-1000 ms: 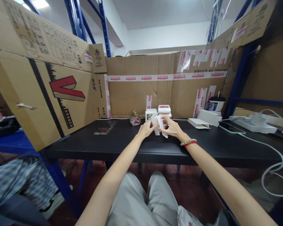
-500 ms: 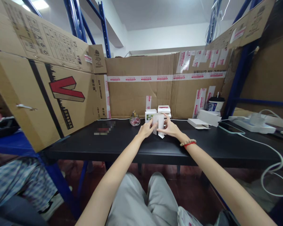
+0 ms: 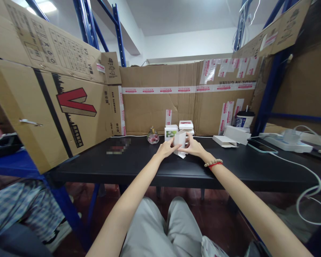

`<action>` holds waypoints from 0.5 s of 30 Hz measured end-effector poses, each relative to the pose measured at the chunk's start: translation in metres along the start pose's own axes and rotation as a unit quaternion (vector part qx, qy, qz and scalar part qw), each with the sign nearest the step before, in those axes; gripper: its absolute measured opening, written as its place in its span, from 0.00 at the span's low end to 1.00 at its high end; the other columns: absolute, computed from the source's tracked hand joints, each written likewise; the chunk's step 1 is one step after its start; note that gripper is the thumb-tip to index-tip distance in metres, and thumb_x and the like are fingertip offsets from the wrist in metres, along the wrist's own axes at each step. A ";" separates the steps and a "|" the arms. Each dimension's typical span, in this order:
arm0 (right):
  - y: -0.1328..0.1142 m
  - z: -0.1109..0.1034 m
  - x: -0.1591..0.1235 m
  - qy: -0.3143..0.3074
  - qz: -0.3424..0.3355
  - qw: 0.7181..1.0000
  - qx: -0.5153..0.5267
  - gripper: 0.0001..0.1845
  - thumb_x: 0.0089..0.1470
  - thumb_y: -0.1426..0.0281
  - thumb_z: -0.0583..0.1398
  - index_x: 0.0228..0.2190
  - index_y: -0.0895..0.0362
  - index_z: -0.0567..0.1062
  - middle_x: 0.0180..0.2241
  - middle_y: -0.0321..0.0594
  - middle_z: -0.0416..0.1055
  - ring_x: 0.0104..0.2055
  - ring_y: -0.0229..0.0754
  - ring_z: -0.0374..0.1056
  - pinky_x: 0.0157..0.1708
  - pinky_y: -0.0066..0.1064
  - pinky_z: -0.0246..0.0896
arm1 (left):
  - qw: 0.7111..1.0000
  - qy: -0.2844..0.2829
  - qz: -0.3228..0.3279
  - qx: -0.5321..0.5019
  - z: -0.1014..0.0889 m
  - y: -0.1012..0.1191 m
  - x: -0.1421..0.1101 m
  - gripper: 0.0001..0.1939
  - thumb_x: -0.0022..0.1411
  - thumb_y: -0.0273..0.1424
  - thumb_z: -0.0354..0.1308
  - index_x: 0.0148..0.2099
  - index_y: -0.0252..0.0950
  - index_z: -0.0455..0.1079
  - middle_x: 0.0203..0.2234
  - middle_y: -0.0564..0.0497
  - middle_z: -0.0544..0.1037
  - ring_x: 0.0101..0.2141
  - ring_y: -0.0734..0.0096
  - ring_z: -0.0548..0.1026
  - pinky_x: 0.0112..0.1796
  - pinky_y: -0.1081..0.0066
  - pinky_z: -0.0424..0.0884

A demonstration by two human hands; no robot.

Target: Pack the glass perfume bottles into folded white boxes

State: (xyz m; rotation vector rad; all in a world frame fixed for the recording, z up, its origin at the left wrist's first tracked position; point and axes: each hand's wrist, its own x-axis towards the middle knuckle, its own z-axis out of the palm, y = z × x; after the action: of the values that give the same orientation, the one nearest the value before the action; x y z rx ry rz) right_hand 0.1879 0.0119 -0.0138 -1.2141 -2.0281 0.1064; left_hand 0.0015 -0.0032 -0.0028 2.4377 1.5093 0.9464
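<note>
Between my two hands stands a small white cardboard box (image 3: 180, 139), upright and slightly turned, with a loose flap at its lower end. My left hand (image 3: 166, 148) grips its left side, thumb across the front. On the other side my right hand (image 3: 193, 145) holds the right edge, fingers curled round it. Just behind are a white box with a green picture (image 3: 171, 131) and a white box with a red label (image 3: 186, 125). To the left of these sits a round glass perfume bottle (image 3: 152, 137) with a gold top.
Flat white cartons (image 3: 224, 141) lie right of my hands, near a lidded cup (image 3: 244, 119). A phone (image 3: 262, 145) and a white power strip (image 3: 291, 142) with cables are further right. Cardboard walls (image 3: 155, 107) enclose the black table (image 3: 139, 164) at back and left.
The small white box has turned between my hands, its faces now squared into a box form. My left thumb has moved across its front. The things around it stay in place.
</note>
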 end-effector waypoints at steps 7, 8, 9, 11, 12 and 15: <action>0.000 0.000 0.000 0.009 -0.007 1.000 -0.006 0.47 0.39 0.51 0.62 0.56 0.54 0.52 0.39 0.42 0.74 0.32 0.45 0.72 0.28 0.31 0.63 | 1.000 0.010 0.005 0.010 0.002 -0.002 0.001 0.27 0.58 0.52 0.43 0.51 0.41 0.65 0.31 0.51 0.75 0.34 0.64 0.73 0.34 0.72 0.64; 0.000 -0.001 -0.001 0.009 -0.005 1.000 -0.004 0.46 0.40 0.51 0.62 0.56 0.54 0.52 0.39 0.42 0.74 0.32 0.45 0.72 0.28 0.31 0.63 | 1.000 0.012 0.007 0.012 0.002 -0.002 0.001 0.27 0.58 0.51 0.43 0.51 0.41 0.65 0.31 0.51 0.75 0.35 0.64 0.73 0.34 0.72 0.64; -0.001 -0.001 -0.001 0.009 -0.002 1.000 -0.002 0.45 0.40 0.51 0.62 0.56 0.54 0.53 0.39 0.42 0.74 0.32 0.45 0.72 0.28 0.31 0.63 | 1.000 0.014 0.008 0.012 0.002 -0.002 0.001 0.27 0.59 0.51 0.43 0.52 0.41 0.64 0.31 0.51 0.75 0.35 0.64 0.73 0.34 0.72 0.64; -0.002 -0.002 -0.001 0.013 0.004 1.000 0.001 0.45 0.40 0.51 0.62 0.56 0.54 0.53 0.38 0.41 0.74 0.31 0.44 0.72 0.29 0.32 0.63 | 1.000 0.020 0.007 0.008 0.002 -0.002 0.000 0.27 0.59 0.51 0.43 0.55 0.41 0.61 0.31 0.51 0.75 0.35 0.63 0.74 0.34 0.72 0.64; -0.003 -0.002 -0.001 0.018 0.007 1.000 0.001 0.45 0.40 0.50 0.62 0.56 0.54 0.53 0.38 0.41 0.73 0.31 0.44 0.72 0.29 0.32 0.63 | 1.000 0.023 0.004 0.005 0.001 -0.002 0.000 0.28 0.60 0.50 0.42 0.57 0.41 0.58 0.31 0.51 0.75 0.35 0.63 0.74 0.34 0.72 0.64; -0.004 -0.002 -0.002 0.036 0.011 0.999 -0.002 0.46 0.41 0.50 0.61 0.56 0.56 0.52 0.37 0.41 0.73 0.31 0.43 0.72 0.30 0.32 0.63 | 0.999 0.035 -0.007 -0.006 0.001 -0.002 0.001 0.30 0.61 0.48 0.42 0.62 0.41 0.49 0.31 0.51 0.75 0.36 0.61 0.74 0.34 0.70 0.65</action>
State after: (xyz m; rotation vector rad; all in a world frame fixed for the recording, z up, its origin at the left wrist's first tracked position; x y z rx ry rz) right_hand 0.1869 0.0083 -0.0120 -1.2248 -1.9543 0.0692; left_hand 0.0005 -0.0016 -0.0038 2.4062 1.5346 1.0448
